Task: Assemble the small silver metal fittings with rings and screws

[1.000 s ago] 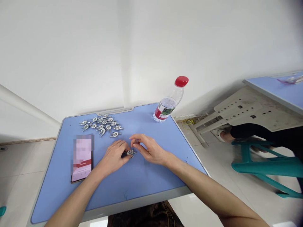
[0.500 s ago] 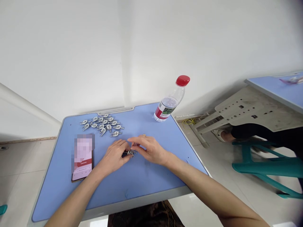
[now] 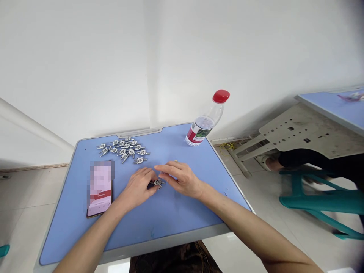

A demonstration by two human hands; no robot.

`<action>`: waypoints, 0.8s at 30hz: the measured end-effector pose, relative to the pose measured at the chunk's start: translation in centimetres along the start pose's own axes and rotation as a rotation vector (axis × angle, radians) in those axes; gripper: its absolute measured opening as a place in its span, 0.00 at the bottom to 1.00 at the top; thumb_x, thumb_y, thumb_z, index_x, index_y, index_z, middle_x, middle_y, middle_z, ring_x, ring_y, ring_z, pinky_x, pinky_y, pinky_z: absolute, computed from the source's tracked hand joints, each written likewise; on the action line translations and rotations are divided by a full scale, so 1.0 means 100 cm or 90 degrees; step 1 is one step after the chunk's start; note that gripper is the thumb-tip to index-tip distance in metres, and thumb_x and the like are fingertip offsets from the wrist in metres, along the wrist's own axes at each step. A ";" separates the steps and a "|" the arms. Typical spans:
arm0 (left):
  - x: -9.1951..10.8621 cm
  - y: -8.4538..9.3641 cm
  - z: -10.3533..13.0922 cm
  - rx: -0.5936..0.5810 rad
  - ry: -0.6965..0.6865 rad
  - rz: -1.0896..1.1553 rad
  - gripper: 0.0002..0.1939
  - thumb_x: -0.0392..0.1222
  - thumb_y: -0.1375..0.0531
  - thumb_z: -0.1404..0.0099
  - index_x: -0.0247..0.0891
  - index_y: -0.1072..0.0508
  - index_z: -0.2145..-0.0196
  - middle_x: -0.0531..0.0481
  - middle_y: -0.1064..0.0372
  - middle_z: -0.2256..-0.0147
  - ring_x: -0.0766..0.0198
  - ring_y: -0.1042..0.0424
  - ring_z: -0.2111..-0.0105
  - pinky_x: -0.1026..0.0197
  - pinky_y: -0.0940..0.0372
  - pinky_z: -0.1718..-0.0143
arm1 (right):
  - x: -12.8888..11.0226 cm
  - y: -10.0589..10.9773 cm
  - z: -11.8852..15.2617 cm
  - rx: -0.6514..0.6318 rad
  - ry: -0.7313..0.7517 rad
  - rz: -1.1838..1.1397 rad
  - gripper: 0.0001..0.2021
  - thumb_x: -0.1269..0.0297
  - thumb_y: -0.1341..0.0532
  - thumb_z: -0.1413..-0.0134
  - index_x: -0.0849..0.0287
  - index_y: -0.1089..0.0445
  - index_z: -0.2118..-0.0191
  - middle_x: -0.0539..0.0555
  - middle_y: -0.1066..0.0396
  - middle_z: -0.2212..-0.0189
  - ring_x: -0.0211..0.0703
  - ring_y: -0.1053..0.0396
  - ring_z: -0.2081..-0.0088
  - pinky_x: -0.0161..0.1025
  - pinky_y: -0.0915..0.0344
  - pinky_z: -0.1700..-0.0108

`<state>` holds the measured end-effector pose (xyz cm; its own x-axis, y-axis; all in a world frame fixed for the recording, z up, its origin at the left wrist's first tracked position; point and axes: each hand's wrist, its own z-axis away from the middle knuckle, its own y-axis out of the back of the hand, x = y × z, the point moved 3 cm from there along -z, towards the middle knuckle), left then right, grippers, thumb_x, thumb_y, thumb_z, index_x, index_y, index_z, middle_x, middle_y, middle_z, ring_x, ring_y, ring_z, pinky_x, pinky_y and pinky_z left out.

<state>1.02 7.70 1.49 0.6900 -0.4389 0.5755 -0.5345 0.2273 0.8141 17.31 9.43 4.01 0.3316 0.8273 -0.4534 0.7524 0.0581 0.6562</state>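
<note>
On the blue desktop, my left hand (image 3: 140, 185) pinches a small silvery metal fitting (image 3: 157, 182) between thumb and fingers. It has a rounded plate and thin prongs sticking out. Just to the right hovers my right hand (image 3: 182, 178), a ring on one finger, thumb and index finger apart. Its fingertips are close to the fitting, with nothing visible in them. Beyond my left hand lies a cluster of several similar metal fittings (image 3: 125, 146), the nearest one (image 3: 140, 160) a short way from my knuckles.
A phone (image 3: 100, 189) with a lit screen lies left on the desk (image 3: 136, 231). A water bottle (image 3: 203, 125) with a red cap stands at the back right, near the wall. To the right are another desk (image 3: 335, 110), a green stool (image 3: 321, 201) and a person's leg.
My right hand has drawn back very slightly to the right, its fingers a bit farther from the fitting. The left hand keeps its hold in nearly the same place.
</note>
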 end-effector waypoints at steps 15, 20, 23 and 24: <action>0.000 0.000 0.000 0.000 -0.005 -0.018 0.05 0.36 0.40 0.41 0.38 0.35 0.70 0.51 0.32 0.69 0.59 0.33 0.66 0.57 0.39 0.64 | 0.001 0.000 0.000 0.000 -0.002 -0.021 0.17 0.70 0.50 0.36 0.59 0.41 0.43 0.58 0.30 0.61 0.41 0.31 0.60 0.39 0.34 0.59; 0.000 -0.001 0.000 0.011 -0.007 -0.015 0.04 0.37 0.40 0.41 0.39 0.34 0.68 0.49 0.31 0.65 0.59 0.32 0.65 0.56 0.38 0.63 | 0.001 0.000 -0.001 0.014 -0.001 -0.036 0.14 0.69 0.49 0.36 0.57 0.38 0.46 0.54 0.30 0.68 0.39 0.32 0.66 0.37 0.34 0.62; 0.000 -0.001 0.000 0.011 -0.011 -0.024 0.05 0.37 0.40 0.41 0.39 0.35 0.69 0.50 0.31 0.67 0.58 0.32 0.65 0.57 0.39 0.64 | 0.001 -0.001 -0.001 0.012 -0.008 0.004 0.14 0.66 0.48 0.36 0.59 0.38 0.46 0.55 0.30 0.67 0.40 0.32 0.66 0.38 0.34 0.62; 0.001 -0.001 -0.001 0.009 -0.009 -0.025 0.05 0.37 0.40 0.41 0.39 0.35 0.70 0.50 0.32 0.68 0.58 0.32 0.66 0.57 0.39 0.64 | 0.001 -0.001 -0.001 0.003 -0.005 -0.003 0.15 0.67 0.49 0.36 0.59 0.39 0.45 0.57 0.30 0.64 0.41 0.32 0.64 0.39 0.34 0.61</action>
<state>1.14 7.70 1.44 0.7030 -0.4600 0.5424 -0.5142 0.1982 0.8345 17.24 9.54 3.98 0.3323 0.8228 -0.4610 0.7567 0.0593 0.6511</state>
